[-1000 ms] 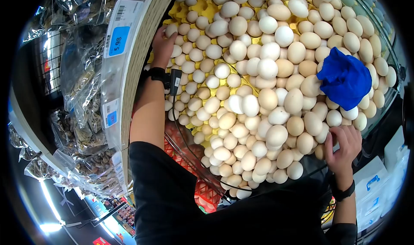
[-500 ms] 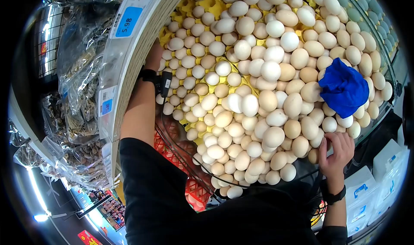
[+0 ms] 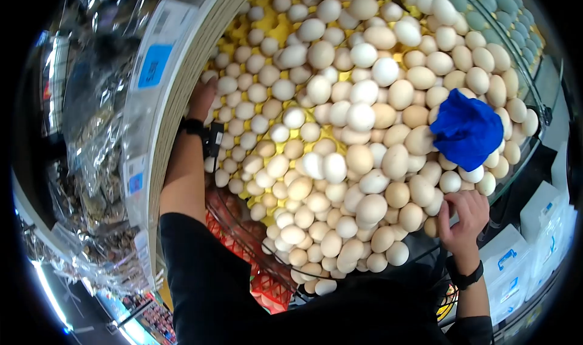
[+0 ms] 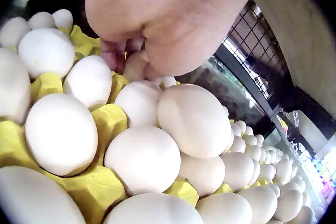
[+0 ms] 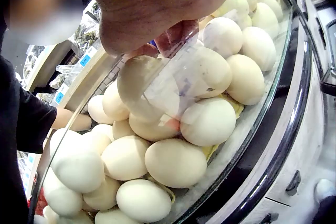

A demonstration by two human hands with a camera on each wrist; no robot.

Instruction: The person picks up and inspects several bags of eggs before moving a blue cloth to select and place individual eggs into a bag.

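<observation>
At the left edge of the heaped eggs (image 3: 371, 209), beside the shelf, my left hand (image 3: 201, 99) has its fingertips round a pale egg (image 3: 209, 76). The left wrist view shows the left hand (image 4: 168, 19) above yellow tray cells (image 4: 107, 127), its curled fingers round an egg (image 4: 136, 65) that they partly hide. My right hand (image 3: 464, 220) rests at the near right edge of the pile with bent, relaxed fingers. Seen from its wrist, the right hand (image 5: 163, 11) touches the eggs (image 5: 202, 71) by the glass, its fingertips partly hidden.
A crumpled blue cloth (image 3: 467, 129) lies on the eggs at the right. Curved glass (image 3: 527, 81) borders the pile, with greenish eggs (image 3: 504, 18) beyond. A shelf edge (image 3: 182, 72) with price labels stands close to the left arm. Red netting (image 3: 270, 290) and cables are near the body.
The head view has shifted. My left hand has drawn slightly toward the body along the shelf side, its egg moving with it. The right hand keeps its place beside the pile.
</observation>
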